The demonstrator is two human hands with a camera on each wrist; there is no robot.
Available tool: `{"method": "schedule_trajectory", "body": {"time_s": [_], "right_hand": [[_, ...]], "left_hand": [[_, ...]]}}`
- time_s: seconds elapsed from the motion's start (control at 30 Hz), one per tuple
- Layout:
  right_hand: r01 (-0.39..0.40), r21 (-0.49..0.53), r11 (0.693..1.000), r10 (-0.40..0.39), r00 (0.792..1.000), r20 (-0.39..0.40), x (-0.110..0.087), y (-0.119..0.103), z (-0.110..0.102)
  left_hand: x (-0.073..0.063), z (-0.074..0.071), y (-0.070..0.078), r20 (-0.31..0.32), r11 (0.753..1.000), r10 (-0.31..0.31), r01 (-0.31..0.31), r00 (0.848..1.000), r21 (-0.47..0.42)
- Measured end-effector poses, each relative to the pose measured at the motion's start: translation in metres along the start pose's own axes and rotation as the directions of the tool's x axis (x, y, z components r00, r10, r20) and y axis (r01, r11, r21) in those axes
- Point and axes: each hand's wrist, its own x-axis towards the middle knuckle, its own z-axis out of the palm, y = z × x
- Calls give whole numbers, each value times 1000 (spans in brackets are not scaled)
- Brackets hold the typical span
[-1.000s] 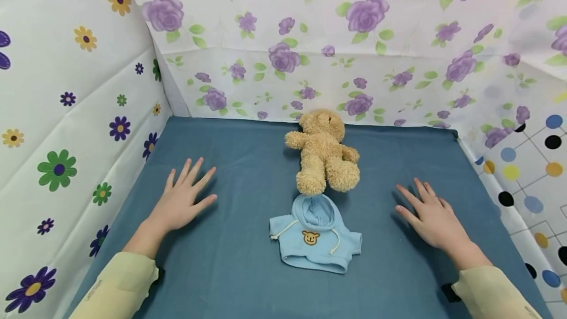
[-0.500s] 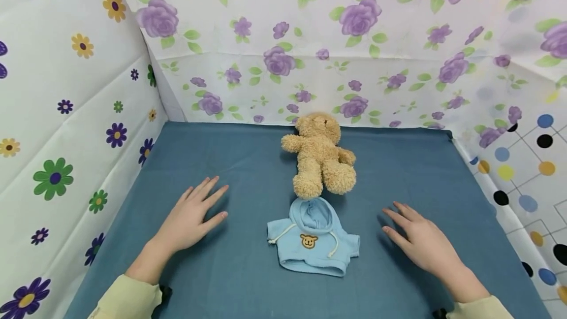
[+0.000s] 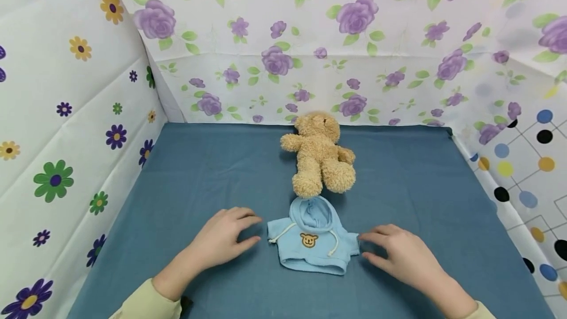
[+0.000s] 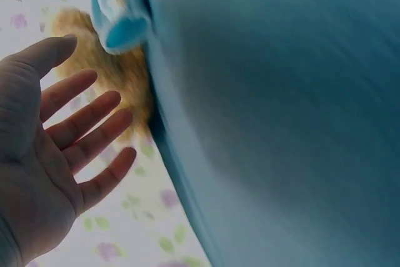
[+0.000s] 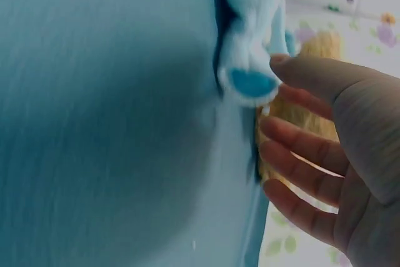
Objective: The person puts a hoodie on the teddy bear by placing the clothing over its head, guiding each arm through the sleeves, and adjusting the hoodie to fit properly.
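Note:
A small light blue hoodie (image 3: 305,245) with a bear-face patch and cream drawstrings lies flat, its hood towards the back. Just behind it a tan teddy bear (image 3: 320,151) lies on its back. My left hand (image 3: 223,238) hovers a short way left of the hoodie's sleeve, fingers relaxed and holding nothing. On the other side my right hand (image 3: 403,257) has its fingertips at the opposite sleeve; whether they touch it I cannot tell. In the right wrist view that sleeve (image 5: 250,82) is beside the thumb, and the fingers are spread loosely.
Blue-grey cloth (image 3: 212,171) covers the table. A white sheet with purple roses (image 3: 276,60) hangs behind it. Flower-print fabric (image 3: 55,181) walls the left side and dotted fabric (image 3: 527,198) the right.
Both hands have moved inwards and towards the hoodie, from wide apart with fingers spread to one beside each sleeve. The hoodie and teddy bear stay in place.

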Motion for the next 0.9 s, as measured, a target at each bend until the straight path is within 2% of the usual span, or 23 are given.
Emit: {"method": "schedule_trajectory", "body": {"time_s": [0.17, 0.33, 0.6, 0.73, 0.9], "right_hand": [[143, 31, 989, -142, 990, -16, 6, -17, 7], [228, 56, 972, -227, 974, -30, 9, -30, 12], [291, 19, 956, -291, 957, -1, 13, -35, 16], [318, -14, 948, -318, 948, -26, 15, -35, 18], [345, -23, 938, -346, 937, -47, 16, -37, 20]], "left_hand": [[13, 4, 21, 65, 997, 74, -74, 995, -13], [19, 11, 38, 138, 990, 138, -135, 981, -33], [26, 25, 49, 258, 989, 139, -149, 956, 21], [30, 29, 51, 268, 985, 146, -166, 952, 53], [32, 34, 54, 245, 964, 197, -233, 949, 128]]}}
